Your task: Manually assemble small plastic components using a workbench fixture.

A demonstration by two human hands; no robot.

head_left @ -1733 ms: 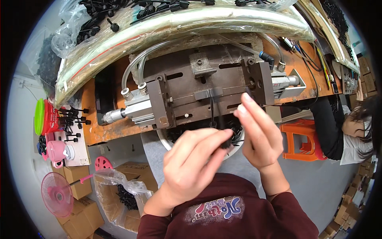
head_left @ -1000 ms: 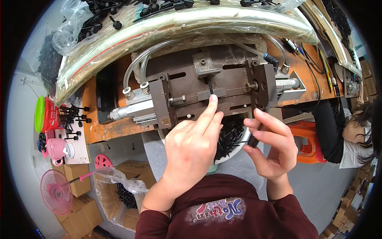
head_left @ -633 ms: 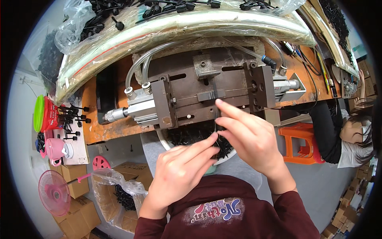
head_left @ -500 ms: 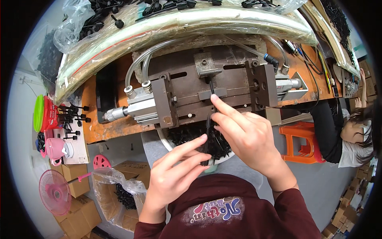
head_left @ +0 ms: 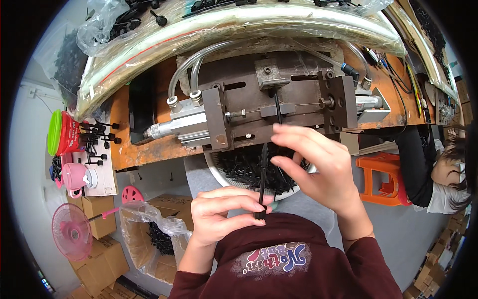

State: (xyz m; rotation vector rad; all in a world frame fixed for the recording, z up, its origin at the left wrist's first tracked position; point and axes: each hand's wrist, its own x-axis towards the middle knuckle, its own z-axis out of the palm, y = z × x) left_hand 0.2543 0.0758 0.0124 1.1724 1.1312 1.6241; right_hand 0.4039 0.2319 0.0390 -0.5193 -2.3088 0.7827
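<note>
My left hand (head_left: 224,212) is closed, its thumb and fingers pinching the cap end of a black mascara wand (head_left: 263,172). The wand's bristled tip points away from me. My right hand (head_left: 321,167) has its fingers apart and nothing visible between them. Its thumb is beside the bristled tip, and its fingertips lie just below a black rod (head_left: 278,107). That rod rests across a small grey block (head_left: 276,110) in the middle of a dark metal fixture (head_left: 298,92); its near end is close to my fingers, and contact is unclear.
Pneumatic cylinders (head_left: 184,124) with clear tubes flank the fixture. Below it, a white basin (head_left: 215,167) holds many black pieces. A plastic-lined box (head_left: 134,224), pink fan (head_left: 72,231) and pink cup (head_left: 74,175) are left. Another person (head_left: 443,169) and an orange stool (head_left: 376,177) are right.
My right hand has drawn back from the fixture rod. The wand in my left hand has come nearer me and straightened. Bolts on both side blocks now stick out further inward. The view has shifted slightly.
</note>
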